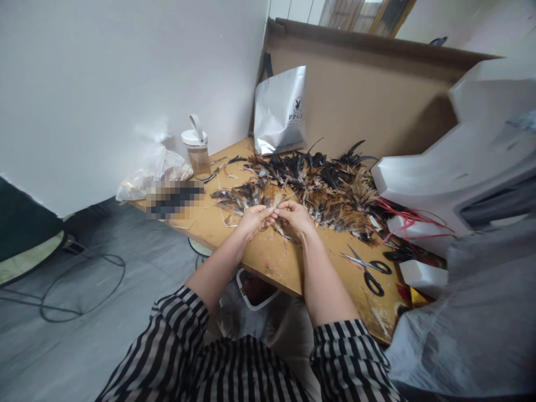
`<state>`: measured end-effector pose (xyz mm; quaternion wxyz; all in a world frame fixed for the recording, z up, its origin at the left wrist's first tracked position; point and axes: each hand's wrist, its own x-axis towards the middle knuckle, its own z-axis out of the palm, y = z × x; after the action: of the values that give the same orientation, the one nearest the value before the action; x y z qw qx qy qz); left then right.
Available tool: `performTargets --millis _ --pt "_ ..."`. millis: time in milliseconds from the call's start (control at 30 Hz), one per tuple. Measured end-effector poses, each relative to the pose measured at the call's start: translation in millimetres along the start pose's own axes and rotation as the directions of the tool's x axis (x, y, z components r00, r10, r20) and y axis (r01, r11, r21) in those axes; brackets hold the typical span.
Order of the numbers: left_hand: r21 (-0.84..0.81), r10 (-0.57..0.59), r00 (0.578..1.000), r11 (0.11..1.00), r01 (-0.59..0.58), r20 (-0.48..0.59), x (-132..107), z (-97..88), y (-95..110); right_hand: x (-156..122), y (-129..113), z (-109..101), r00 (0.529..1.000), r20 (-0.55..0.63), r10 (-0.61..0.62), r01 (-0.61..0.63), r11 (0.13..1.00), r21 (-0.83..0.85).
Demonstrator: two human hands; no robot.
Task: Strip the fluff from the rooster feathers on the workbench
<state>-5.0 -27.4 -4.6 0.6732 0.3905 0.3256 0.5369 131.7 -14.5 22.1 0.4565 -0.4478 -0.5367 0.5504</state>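
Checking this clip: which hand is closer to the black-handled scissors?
The right. The right hand is to the left of the scissors and slightly farther forward; the left hand is farther left, beyond the right hand.

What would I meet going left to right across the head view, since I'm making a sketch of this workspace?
Tied plastic bag, white-lidded cup, left hand, right hand, scissors, small white block.
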Motion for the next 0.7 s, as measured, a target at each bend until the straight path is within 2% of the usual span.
performTargets --millis 167,267,467,700 --pt "-0.066 -0.042 0.998 0.997 0.045 0.047 3.0 -5.4 -4.0 -0.4 -0.8 -1.9 0.991 0.131 -0.007 -0.001 0.998 0.061" --pt "-0.036 -0.043 0.998 0.998 0.045 0.053 2.5 -5.0 -4.4 -0.3 -0.8 -4.7 0.986 0.169 0.005 -0.018 0.997 0.076" --pt "0.031 -0.046 0.998 0.999 0.045 0.041 -1.5 -0.3 -2.0 1.3 2.2 -2.8 0.997 0.068 0.020 -0.027 0.995 0.100" --pt "-0.064 -0.068 0.995 0.995 0.072 0.073 0.6 -2.0 -2.8 2.7 5.4 7.4 0.998 -0.002 0.069 -0.067 0.974 0.216"
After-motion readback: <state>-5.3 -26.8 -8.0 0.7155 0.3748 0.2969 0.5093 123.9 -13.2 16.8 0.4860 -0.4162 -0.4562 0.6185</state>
